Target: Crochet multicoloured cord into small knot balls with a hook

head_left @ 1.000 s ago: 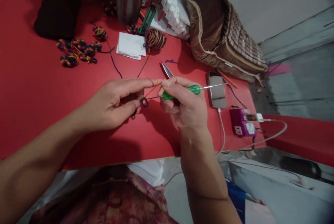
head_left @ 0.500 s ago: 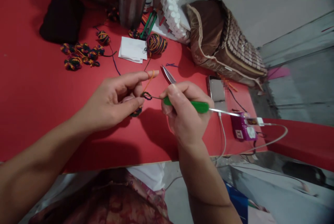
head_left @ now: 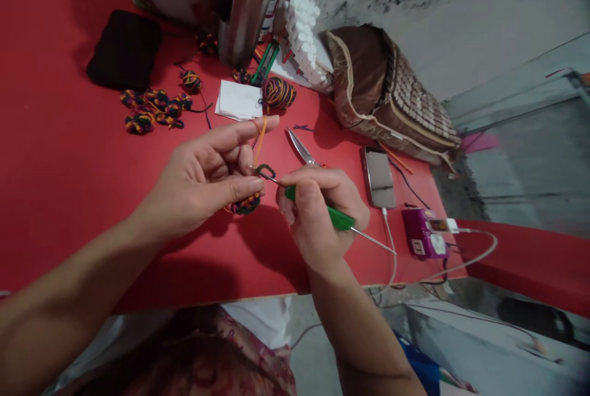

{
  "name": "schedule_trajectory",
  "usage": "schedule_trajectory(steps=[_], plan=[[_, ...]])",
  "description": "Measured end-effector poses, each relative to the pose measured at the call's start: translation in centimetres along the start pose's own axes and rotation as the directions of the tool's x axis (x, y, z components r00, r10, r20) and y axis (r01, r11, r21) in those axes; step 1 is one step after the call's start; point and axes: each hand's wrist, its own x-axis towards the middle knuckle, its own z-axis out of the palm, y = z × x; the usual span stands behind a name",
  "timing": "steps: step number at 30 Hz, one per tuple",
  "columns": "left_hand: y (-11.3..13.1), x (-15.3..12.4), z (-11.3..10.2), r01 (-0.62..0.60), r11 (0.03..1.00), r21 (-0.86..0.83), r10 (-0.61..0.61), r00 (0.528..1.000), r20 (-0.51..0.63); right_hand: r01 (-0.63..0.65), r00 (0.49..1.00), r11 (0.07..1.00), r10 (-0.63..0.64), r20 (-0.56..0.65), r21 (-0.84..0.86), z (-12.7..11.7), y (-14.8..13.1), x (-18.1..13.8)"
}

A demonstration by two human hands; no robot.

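My right hand (head_left: pixel 318 211) grips a green-handled crochet hook (head_left: pixel 338 219), whose metal tip sits in a loop of multicoloured yarn (head_left: pixel 265 170). My left hand (head_left: pixel 207 174) pinches a small multicoloured crochet piece (head_left: pixel 246 204) between thumb and middle fingers. Its index finger is stretched out with an orange strand (head_left: pixel 259 138) running over it. Both hands hover just above the red table (head_left: pixel 55 156), close together.
Scissors (head_left: pixel 299 147) lie just beyond my hands. A yarn ball (head_left: pixel 279 93), white paper (head_left: pixel 237 101), small crochet pieces (head_left: pixel 152 110), a black pouch (head_left: pixel 124 48) and a steel flask (head_left: pixel 246 2) stand farther back. A phone (head_left: pixel 378 168), purple charger (head_left: pixel 421 233) and brown bag (head_left: pixel 391 95) are right.
My right hand dropped and tilted the hook, its handle end now pointing down-right. The hook tip has pulled a yarn loop out, and my left index finger lifted with the strand.
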Motion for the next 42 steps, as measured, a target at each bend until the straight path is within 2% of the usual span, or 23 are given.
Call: schedule_trajectory(steps=[2, 6, 8, 12, 14, 19, 23, 29, 33, 36, 39, 42], plan=[[0.0, 0.0, 0.0, 0.001, 1.0, 0.005, -0.001, 1.0, 0.003, 0.035, 0.999, 0.999, -0.035, 0.004, -0.019, 0.0, 0.1, 0.2], [-0.3, 0.0, -0.1, -0.031, 1.0, -0.001, 0.031, 1.0, -0.005, 0.25, 0.968, 0.961, -0.245, 0.054, -0.117, -0.1, 0.4, 0.9], [-0.3, 0.0, -0.1, -0.048, 0.998, -0.039, 0.048, 0.999, -0.004, 0.297, 0.954, 0.947, -0.287, 0.091, -0.126, -0.3, 0.5, 1.2], [0.0, 0.1, 0.0, 0.008, 0.998, -0.06, -0.008, 1.0, 0.002, 0.281, 0.947, 0.951, -0.253, 0.199, -0.13, -0.4, 0.2, 1.5], [0.2, 0.2, 0.0, 0.024, 0.998, -0.054, -0.023, 1.0, 0.021, 0.276, 0.946, 0.952, -0.245, 0.211, -0.134, -0.4, 0.0, 1.6], [0.2, 0.2, 0.0, 0.025, 1.0, -0.005, -0.025, 0.999, 0.021, 0.268, 0.955, 0.958, -0.251, 0.156, -0.104, -0.2, -0.2, 1.6], [0.0, 0.1, 0.0, -0.029, 0.999, 0.022, 0.029, 0.999, 0.013, 0.268, 0.962, 0.953, -0.256, 0.097, -0.141, -0.2, -0.2, 1.4], [-0.2, 0.1, 0.1, -0.065, 0.997, 0.033, 0.064, 0.997, 0.032, 0.301, 0.953, 0.93, -0.285, 0.102, -0.211, -0.5, -0.2, 1.1], [0.1, -0.1, 0.0, -0.049, 0.991, 0.121, 0.048, 0.999, 0.014, 0.311, 0.949, 0.94, -0.3, 0.093, -0.142, -0.3, 0.1, 1.3], [0.3, -0.2, 0.1, -0.041, 0.989, 0.139, 0.041, 0.999, 0.005, 0.256, 0.966, 0.966, -0.254, 0.056, -0.032, 0.0, 0.4, 1.3], [0.3, -0.2, 0.2, -0.029, 0.99, 0.137, 0.029, 1.0, 0.003, 0.153, 0.988, 0.987, -0.155, 0.029, 0.046, 0.4, 0.6, 1.0], [0.2, -0.1, 0.1, -0.034, 0.992, 0.125, 0.034, 0.999, 0.0, 0.102, 0.994, 0.994, -0.104, 0.037, 0.046, 0.4, 0.6, 0.8]])
